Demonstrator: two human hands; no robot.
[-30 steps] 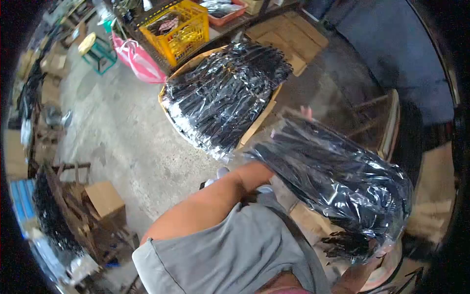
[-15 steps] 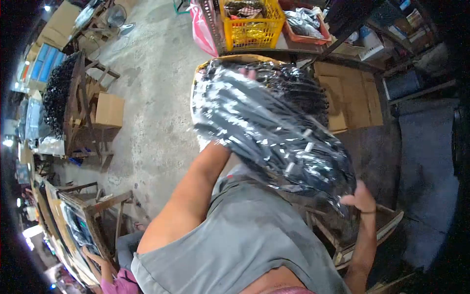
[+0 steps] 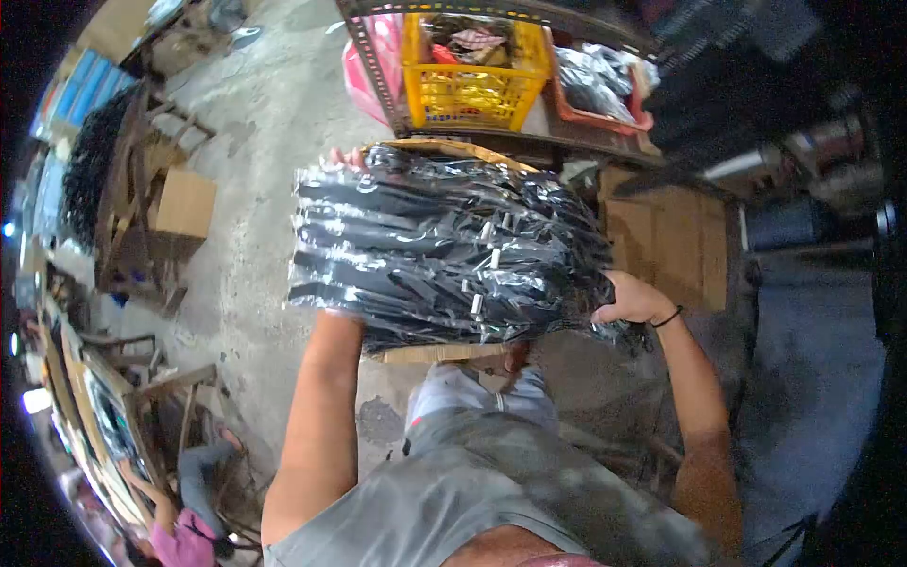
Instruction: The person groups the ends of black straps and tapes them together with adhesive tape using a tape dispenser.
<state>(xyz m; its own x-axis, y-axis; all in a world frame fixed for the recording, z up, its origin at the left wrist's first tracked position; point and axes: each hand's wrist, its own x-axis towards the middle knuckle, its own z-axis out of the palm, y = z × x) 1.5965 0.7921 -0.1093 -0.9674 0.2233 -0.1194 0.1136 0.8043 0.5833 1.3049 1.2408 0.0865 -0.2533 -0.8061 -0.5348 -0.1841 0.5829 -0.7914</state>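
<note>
A wide bundle of long black items in clear shiny plastic (image 3: pixel 406 236), with small white tags near its right part, lies level in front of my body. My left hand (image 3: pixel 347 158) supports its left end from below: the forearm passes beneath, and only fingertips show past the far edge. At the right end, my right hand (image 3: pixel 635 300) is closed on the plastic, thumb on top. Under the bundle is a cardboard box, its rim (image 3: pixel 463 146) visible at the far side; the bundle hides most of its contents.
Behind the box, a shelf holds a yellow crate (image 3: pixel 472 99) and a red bin (image 3: pixel 605 104) of plastic packets. Flattened cardboard (image 3: pixel 666 246) lies to the right. On the left stand a table of black goods (image 3: pixel 99 180) and a carton (image 3: pixel 184 203). Another person (image 3: pixel 184 539) sits lower left.
The bundle has swung from a diagonal slant to nearly level across the box, its left end moving left. My right hand has moved up and left with its end.
</note>
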